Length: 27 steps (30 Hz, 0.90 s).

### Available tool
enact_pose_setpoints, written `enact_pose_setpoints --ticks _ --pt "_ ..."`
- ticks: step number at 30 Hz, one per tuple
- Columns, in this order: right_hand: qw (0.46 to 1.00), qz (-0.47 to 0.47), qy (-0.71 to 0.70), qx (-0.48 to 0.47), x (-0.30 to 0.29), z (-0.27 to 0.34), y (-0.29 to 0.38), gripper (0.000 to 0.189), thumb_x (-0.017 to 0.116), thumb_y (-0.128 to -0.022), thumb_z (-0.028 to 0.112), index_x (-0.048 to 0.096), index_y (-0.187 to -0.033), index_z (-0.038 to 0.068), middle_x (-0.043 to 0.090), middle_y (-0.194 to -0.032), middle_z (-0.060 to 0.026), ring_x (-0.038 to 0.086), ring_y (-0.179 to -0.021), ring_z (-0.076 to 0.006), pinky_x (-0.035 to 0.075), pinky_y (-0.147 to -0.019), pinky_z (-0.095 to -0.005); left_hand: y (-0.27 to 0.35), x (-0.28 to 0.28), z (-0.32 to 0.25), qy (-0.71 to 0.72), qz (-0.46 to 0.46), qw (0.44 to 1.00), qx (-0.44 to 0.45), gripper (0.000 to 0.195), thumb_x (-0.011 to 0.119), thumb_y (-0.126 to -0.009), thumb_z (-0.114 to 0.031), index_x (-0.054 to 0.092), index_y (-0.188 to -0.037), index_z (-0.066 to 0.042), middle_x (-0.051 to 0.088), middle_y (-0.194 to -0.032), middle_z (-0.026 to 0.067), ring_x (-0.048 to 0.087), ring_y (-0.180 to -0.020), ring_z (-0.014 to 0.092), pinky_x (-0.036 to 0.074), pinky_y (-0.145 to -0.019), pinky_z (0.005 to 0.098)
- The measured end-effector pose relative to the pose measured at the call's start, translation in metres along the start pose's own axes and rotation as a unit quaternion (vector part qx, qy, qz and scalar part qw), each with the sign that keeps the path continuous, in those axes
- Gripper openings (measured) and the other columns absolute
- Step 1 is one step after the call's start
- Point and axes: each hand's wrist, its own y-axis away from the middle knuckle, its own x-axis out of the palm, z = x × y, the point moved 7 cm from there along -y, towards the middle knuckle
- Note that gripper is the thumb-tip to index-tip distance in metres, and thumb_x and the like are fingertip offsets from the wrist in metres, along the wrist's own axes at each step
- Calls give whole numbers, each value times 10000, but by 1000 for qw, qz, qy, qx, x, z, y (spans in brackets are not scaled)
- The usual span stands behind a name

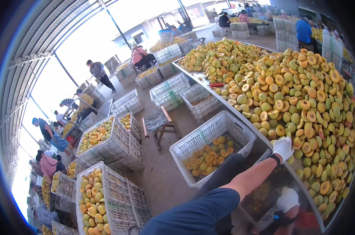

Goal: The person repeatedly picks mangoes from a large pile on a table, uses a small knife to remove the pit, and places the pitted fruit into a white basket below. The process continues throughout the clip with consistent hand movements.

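My left hand (283, 149), in a white glove with a black band at the wrist, reaches over the metal rim (248, 119) of a table. Its fingers touch the near edge of a large heap of yellow-orange stone fruit (306, 97), many cut in half; whether they grip a piece is hidden. Lower down, below the rim, my right hand (287, 199) is blurred, also white-gloved, over a shadowed plastic crate (267, 218). Its finger position is unclear. Beside my leg stands a white crate (177, 155) with fruit halves (209, 158) on its floor.
A red-handled tool (216, 85) lies on the table by the rim. A folding stool (158, 122) stands on the floor. Stacked crates of fruit (106, 141) and another fruit-filled crate (93, 202) are at left. Several people work farther off; one person (99, 73) walks.
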Motion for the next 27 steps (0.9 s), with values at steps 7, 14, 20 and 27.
enact_pose_setpoints --ticks 7,14,20,27 --pt "1000 6 0 -19 -5 19 -8 290 616 -784 119 646 -1046 -2 711 -873 -223 684 -880 -429 544 -774 -525 -3 3 3 1 36 999 31 381 756 -788 -325 654 -961 -1 709 -938 203 714 -874 374 565 -759 457" --pt "998 -22 5 -63 3 16 -15 341 631 -764 107 648 -1080 -20 693 -851 -229 667 -845 -437 528 -744 -538 -10 4 9 80 97 992 33 282 674 -776 -210 683 -956 7 720 -955 228 701 -930 401 556 -819 483" --pt "988 -11 -120 -97 -12 20 -15 283 616 -801 66 631 -1063 -38 667 -836 -254 634 -838 -470 493 -744 -551 -7 -6 5 138 162 977 14 312 684 -695 -228 728 -899 4 718 -911 246 709 -883 387 565 -803 444" --pt "966 -80 -225 -97 -59 45 -14 367 584 -800 46 653 -1157 -6 685 -1058 -244 638 -1001 -429 492 -901 -457 0 -18 23 566 197 787 -146 241 617 -760 -73 585 -993 -19 618 -747 103 615 -538 245 477 -441 373"
